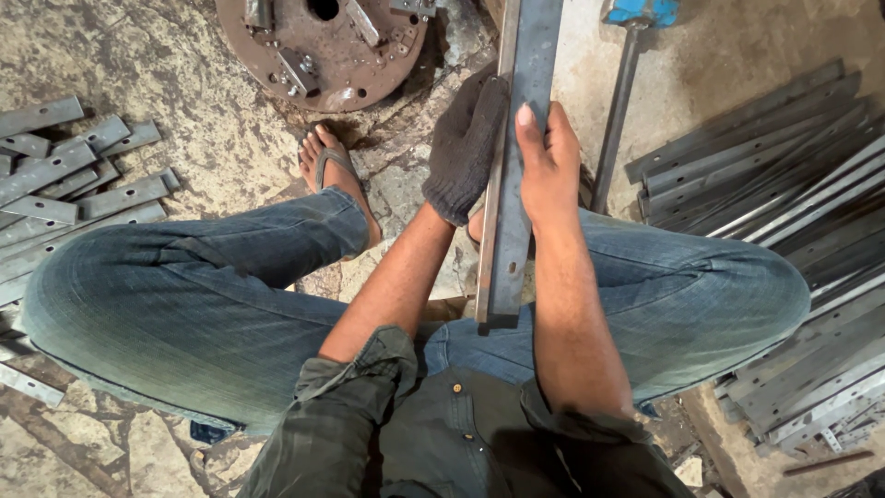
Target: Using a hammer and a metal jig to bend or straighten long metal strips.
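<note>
We grip the steel angle bar [516, 157] with both hands: gloved left hand [466, 148] wrapped on its left edge, bare right hand [550, 166] clasping the right. Cut strips [74, 184] piled left.

Gloved left hand [466, 148] and bare right hand [548, 166] side by side at upper centre, forearms extended, fingers curled.

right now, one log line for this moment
left hand gloved, on steel angle bar | right hand bare, gripping bar | cut strips left
</note>
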